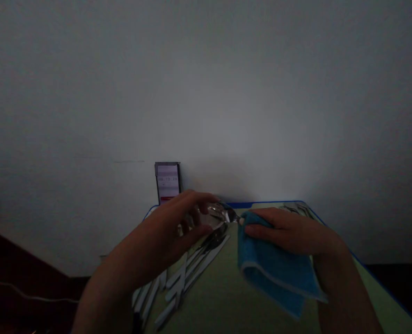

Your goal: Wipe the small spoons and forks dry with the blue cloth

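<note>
My left hand (178, 227) is closed around the bowl of a shiny metal spoon (217, 216), held just above the table. My right hand (289, 229) grips a blue cloth (275, 269) and pinches it against the spoon's neck near the left hand. The cloth hangs down over the table below my right wrist. Under my left forearm lies a heap of cutlery with pale handles (178, 280).
The table has a pale green top with a blue rim (261, 204). A phone with a lit screen (167, 182) stands against the plain wall behind it. More cutlery (298, 209) lies at the far right corner. A dark floor shows at the left.
</note>
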Demonstrator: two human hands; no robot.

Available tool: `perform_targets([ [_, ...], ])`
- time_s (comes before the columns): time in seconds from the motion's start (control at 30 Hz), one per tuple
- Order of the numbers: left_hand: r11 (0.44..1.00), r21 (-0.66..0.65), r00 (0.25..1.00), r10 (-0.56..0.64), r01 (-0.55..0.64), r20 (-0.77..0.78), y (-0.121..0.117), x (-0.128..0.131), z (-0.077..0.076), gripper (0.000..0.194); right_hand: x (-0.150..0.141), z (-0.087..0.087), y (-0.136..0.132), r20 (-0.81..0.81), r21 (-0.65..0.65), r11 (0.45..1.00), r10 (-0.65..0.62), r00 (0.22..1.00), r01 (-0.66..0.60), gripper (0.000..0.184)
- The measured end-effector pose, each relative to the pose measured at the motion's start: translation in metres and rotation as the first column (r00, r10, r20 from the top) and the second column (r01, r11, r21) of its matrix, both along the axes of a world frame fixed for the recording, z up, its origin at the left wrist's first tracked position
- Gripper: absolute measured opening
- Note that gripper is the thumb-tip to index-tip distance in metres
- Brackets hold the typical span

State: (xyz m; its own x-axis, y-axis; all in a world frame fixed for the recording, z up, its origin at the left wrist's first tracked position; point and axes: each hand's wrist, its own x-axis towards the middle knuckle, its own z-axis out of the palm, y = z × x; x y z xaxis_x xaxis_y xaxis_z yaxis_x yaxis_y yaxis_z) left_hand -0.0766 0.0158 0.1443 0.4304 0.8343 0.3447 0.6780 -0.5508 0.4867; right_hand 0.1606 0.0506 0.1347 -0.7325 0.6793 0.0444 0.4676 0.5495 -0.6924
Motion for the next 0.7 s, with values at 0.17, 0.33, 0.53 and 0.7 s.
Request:
perform_targets([
  [0.17, 0.997, 0.068, 0.999, -0.035, 0.032, 0.036, 0.000, 0.006, 0.003, 0.039, -0.006, 0.001, 0.000, -0.035, -0.048, 0.996, 0.070, 0.997, -0.071, 0.029],
  [0.33, 0.996, 0.084, 1.000, -0.025, 0.026, -0.013, 0.000, 0.012, 0.003, 0.031, -0.009, -0.003, 0.003, -0.089, -0.112, 0.987, 0.102, 0.991, -0.111, 0.033],
  [0.53, 0.998, 0.050, 0.997, 0.028, -0.032, 0.077, 0.002, 0.010, 0.000, 0.033, -0.007, -0.005, 0.004, -0.127, -0.163, 0.981, 0.082, 0.988, -0.103, 0.033],
  [0.7, 1.000, 0.026, 1.000, -0.006, 0.006, -0.016, 0.000, 0.021, -0.003, 0.030, -0.008, -0.007, 0.004, -0.118, -0.087, 0.993, 0.070, 0.991, -0.080, 0.030],
])
